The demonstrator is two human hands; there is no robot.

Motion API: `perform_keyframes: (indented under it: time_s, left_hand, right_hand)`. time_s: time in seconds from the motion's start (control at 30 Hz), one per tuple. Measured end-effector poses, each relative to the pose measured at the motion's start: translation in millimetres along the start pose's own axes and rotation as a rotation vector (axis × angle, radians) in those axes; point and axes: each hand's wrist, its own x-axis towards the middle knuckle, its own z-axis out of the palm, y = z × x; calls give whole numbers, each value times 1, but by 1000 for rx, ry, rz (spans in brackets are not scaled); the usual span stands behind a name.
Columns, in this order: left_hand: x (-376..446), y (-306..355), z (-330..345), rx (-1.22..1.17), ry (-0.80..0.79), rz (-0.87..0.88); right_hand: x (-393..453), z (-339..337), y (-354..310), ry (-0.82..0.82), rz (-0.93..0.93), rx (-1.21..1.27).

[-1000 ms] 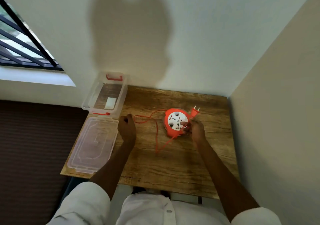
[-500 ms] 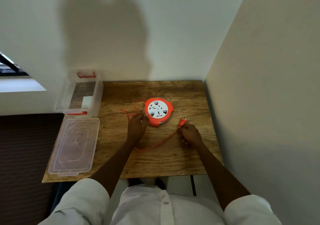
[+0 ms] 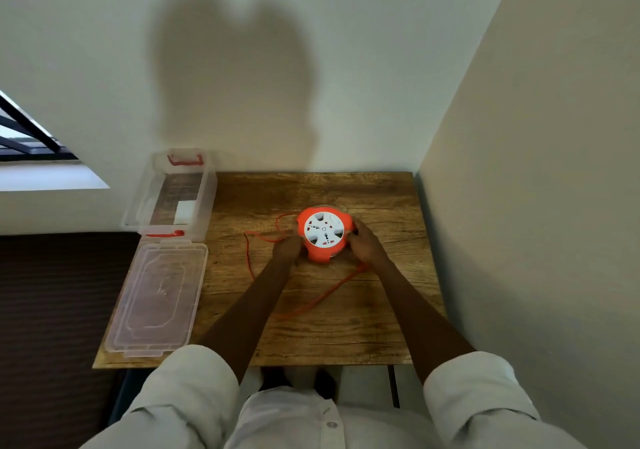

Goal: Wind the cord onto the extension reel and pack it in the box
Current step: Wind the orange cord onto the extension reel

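Gripping orange extension reel [image 3: 323,237] between both hands: left hand [image 3: 286,249] on left rim, right hand [image 3: 363,242] curled on right rim. Loose orange cord [image 3: 311,303] trails over wooden table [image 3: 346,327]. Clear box [image 3: 171,194], lid [image 3: 157,296] at left.

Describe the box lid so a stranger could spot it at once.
Start at the wooden table and go to its left edge. The lid lies flat at the near corner, just before the open box. It is clear and shallow, without the box's red handle.
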Motion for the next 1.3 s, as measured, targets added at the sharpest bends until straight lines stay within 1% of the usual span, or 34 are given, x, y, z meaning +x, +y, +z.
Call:
perform_keyframes:
  time_s: [0.1,0.23,0.33,0.5,0.67,0.8,0.93,1.0,1.03,1.1,1.13,1.17,1.2,1.3]
  left_hand:
    - [-8,-1,3,-135,-59,-84]
    - [-21,5,-1,-315,-119,-119]
    - [-14,6,0,-393,-172,-47]
    - [-24,40,-6,-630,-198,28]
    - [-29,91,-20,-671,-229,177]
    - [-32,132,-46,-604,-326,303]
    - [-35,161,-74,-589,-342,401]
    - [-36,173,-85,-575,-331,464]
    - [-36,178,-91,-567,-326,494]
    - [-38,186,-102,-556,-317,536]
    - [-39,189,-106,-555,-318,548]
    - [-39,190,-110,-558,-325,556]
    - [-40,190,-115,-548,-329,566]
    - [-39,184,-128,-509,-332,588]
  right_hand:
    - [15,1,8,33,35,56]
    - [16,-8,14,61,92,210]
    - [13,-15,1,129,62,331]
    - [13,-38,-46,182,-54,438]
    - [15,-69,-104,225,-178,428]
    - [9,-85,-147,328,-328,389]
    - [6,-84,-176,411,-408,331]
    - [2,-81,-185,462,-464,169]
    - [0,-79,-189,506,-507,22]
    - [-6,-73,-198,624,-639,-387]
    - [-8,-70,-203,638,-710,-619]
    - [-10,-68,-207,616,-762,-812]
    - [-13,-66,-212,575,-790,-950]
    - [-22,-66,-221,481,-884,-1158]
